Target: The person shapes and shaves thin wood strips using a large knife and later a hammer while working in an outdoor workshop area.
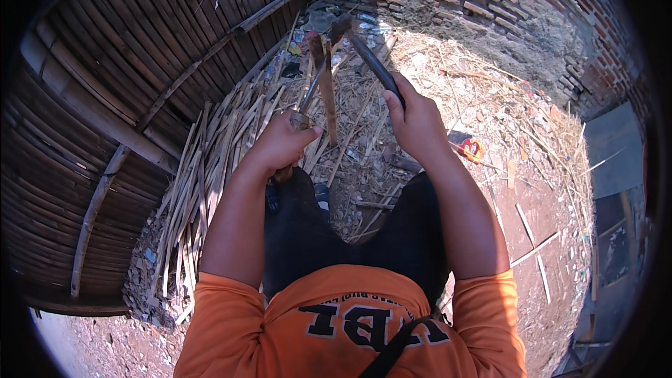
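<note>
The left grip (283, 141) clasps a knife (308, 95) at the wood (327, 98), the right grip (420, 122) a hammer (374, 63): splitting, I'd say, wanting a square blow next.

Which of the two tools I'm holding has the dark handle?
The hammer-like tool in your right hand; the bladed tool in your left hand has a brown handle instead.

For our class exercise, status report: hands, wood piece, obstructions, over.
Left fingers grip bladed tool; right fingers grip hammer. Tool's blade against upright wood piece. Loose sticks piled left.
</note>
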Action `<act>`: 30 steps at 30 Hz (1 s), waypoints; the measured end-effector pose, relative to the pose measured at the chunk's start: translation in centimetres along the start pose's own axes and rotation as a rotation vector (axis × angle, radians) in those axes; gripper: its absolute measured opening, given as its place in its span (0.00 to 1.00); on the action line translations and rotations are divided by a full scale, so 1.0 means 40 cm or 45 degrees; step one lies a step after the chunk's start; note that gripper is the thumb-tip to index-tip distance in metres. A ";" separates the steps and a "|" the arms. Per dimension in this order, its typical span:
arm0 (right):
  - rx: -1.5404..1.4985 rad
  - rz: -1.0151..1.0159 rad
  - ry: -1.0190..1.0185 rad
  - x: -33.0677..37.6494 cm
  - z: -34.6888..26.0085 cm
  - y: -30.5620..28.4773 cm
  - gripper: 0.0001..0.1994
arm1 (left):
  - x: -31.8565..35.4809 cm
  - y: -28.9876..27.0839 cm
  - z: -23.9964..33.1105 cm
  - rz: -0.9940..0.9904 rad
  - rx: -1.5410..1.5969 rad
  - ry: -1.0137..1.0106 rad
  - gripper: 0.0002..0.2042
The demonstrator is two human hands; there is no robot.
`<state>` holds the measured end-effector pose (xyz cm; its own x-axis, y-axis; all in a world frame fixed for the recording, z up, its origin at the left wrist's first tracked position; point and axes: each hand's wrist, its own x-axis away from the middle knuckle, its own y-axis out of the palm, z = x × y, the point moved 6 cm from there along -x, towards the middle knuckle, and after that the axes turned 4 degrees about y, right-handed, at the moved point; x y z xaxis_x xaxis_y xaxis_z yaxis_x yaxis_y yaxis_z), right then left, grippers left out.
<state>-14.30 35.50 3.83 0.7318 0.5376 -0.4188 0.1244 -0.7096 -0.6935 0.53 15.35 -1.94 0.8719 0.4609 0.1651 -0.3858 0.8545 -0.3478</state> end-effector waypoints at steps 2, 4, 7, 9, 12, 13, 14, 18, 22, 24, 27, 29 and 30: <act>-0.083 0.005 0.041 -0.003 -0.011 -0.024 0.21 | -0.009 -0.008 -0.008 0.000 -0.038 -0.028 0.16; -0.117 0.102 -0.004 -0.003 -0.031 -0.059 0.20 | -0.006 -0.004 -0.007 -0.006 -0.015 -0.023 0.15; -0.277 0.221 -0.071 -0.009 -0.060 -0.096 0.19 | -0.003 -0.001 -0.010 -0.001 0.004 -0.019 0.17; -0.175 0.177 -0.040 -0.008 -0.031 -0.056 0.20 | -0.003 0.004 -0.009 -0.001 0.010 -0.016 0.16; 0.052 -0.040 0.053 -0.012 0.041 0.018 0.20 | -0.014 0.017 -0.007 -0.007 0.002 -0.014 0.14; 0.010 -0.028 0.071 -0.013 0.038 0.010 0.20 | -0.018 0.015 -0.018 -0.004 -0.024 -0.028 0.14; -0.033 -0.015 0.089 -0.014 0.030 -0.005 0.20 | -0.022 0.013 -0.027 -0.001 -0.050 -0.042 0.13; -0.243 0.145 0.027 -0.008 -0.004 -0.048 0.20 | -0.019 0.013 -0.053 0.017 -0.011 -0.022 0.14; -0.147 0.026 0.054 0.000 0.048 0.020 0.22 | -0.017 0.021 -0.044 -0.019 0.009 -0.040 0.14; -0.045 0.008 0.103 -0.006 0.090 0.035 0.22 | -0.024 0.032 -0.040 -0.042 -0.011 -0.050 0.14; -0.181 0.045 0.097 -0.016 0.043 -0.014 0.21 | -0.033 0.018 -0.062 -0.006 -0.071 -0.073 0.14; -0.279 0.137 0.054 -0.004 0.008 -0.045 0.20 | -0.034 0.023 -0.078 -0.014 -0.079 -0.073 0.14; -0.275 0.188 0.027 0.002 0.015 -0.038 0.20 | -0.034 0.023 -0.081 -0.031 -0.071 -0.075 0.14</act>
<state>-14.83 36.89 4.51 0.7662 0.4128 -0.4925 0.1534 -0.8617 -0.4837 -0.03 14.74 -5.47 0.8611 0.4547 0.2275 -0.3458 0.8518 -0.3934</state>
